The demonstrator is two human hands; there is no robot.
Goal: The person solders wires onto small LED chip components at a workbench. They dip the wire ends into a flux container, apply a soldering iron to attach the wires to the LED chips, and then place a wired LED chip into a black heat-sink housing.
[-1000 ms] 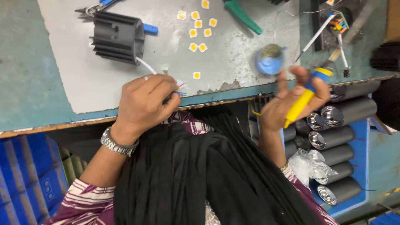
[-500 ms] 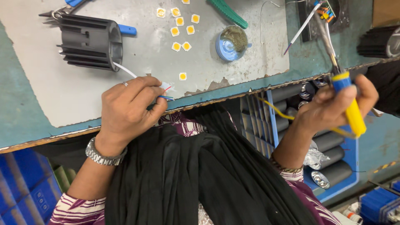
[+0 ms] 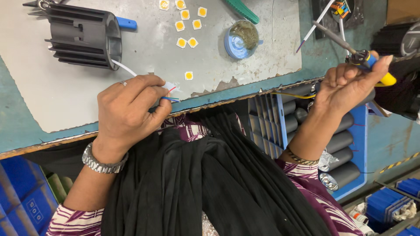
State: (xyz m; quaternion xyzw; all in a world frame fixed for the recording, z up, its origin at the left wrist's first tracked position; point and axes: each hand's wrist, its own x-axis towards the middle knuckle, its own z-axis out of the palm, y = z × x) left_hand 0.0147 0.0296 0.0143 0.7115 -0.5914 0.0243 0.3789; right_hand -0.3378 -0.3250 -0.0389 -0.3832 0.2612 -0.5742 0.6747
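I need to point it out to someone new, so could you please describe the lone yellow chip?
Start at the grey mat on the bench. The lone yellow chip lies near its chipped front edge, just right of the left hand, apart from the cluster of chips farther back.

The workbench point(image 3: 26, 113) has a teal top with a worn front edge. A grey sheet point(image 3: 144, 65), chipped along its near edge, lies flat on the top and covers most of it. On the sheet, a black finned housing point(image 3: 83, 32) lies on its side. To the right of the housing, several small yellow square chips point(image 3: 186, 26) lie loosely grouped; one more chip point(image 3: 188, 75) lies apart, nearer the sheet's front edge. Further right of the housing stands a small blue round tin point(image 3: 241, 38). A green-handled tool point(image 3: 241, 9) lies just behind the tin.
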